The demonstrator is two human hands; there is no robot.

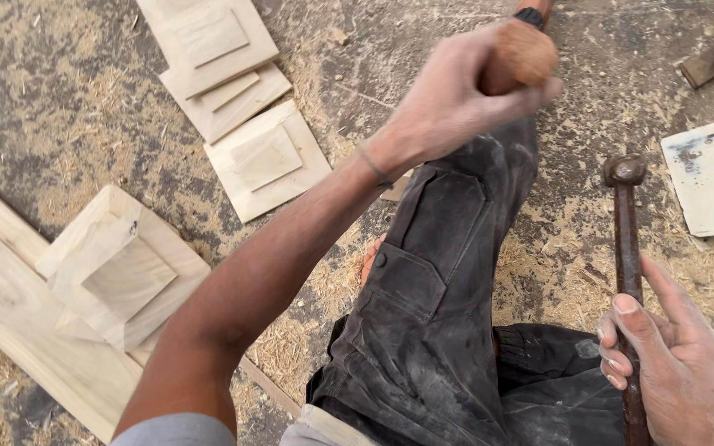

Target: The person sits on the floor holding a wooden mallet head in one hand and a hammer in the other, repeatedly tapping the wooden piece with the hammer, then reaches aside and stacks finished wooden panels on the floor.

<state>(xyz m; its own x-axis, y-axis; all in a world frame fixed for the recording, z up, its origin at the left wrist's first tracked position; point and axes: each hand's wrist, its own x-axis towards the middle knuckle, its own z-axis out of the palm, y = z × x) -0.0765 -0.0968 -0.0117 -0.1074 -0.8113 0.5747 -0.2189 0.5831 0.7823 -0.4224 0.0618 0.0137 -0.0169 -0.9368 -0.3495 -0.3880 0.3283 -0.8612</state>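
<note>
My left hand [448,99] clasps a round brown wooden handle [521,56]; my right hand [675,367] grips a dark rusty metal hammer [626,248]. Far left, three pale stepped wooden squares [241,91] lie finished; nothing is under the tools.

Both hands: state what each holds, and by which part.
Left hand wraps the rounded wooden handle of a tool, its end hidden. Right hand grips the rusty hammer low on its shaft.

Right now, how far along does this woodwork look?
Looks done: three stepped square blocks lie in a row on the sawdust-strewn floor. In hand: the left hand grips a round wooden handle; the right hand holds a rusty hammer. Left: a thicker stepped block lies on a plank, untouched.
</note>
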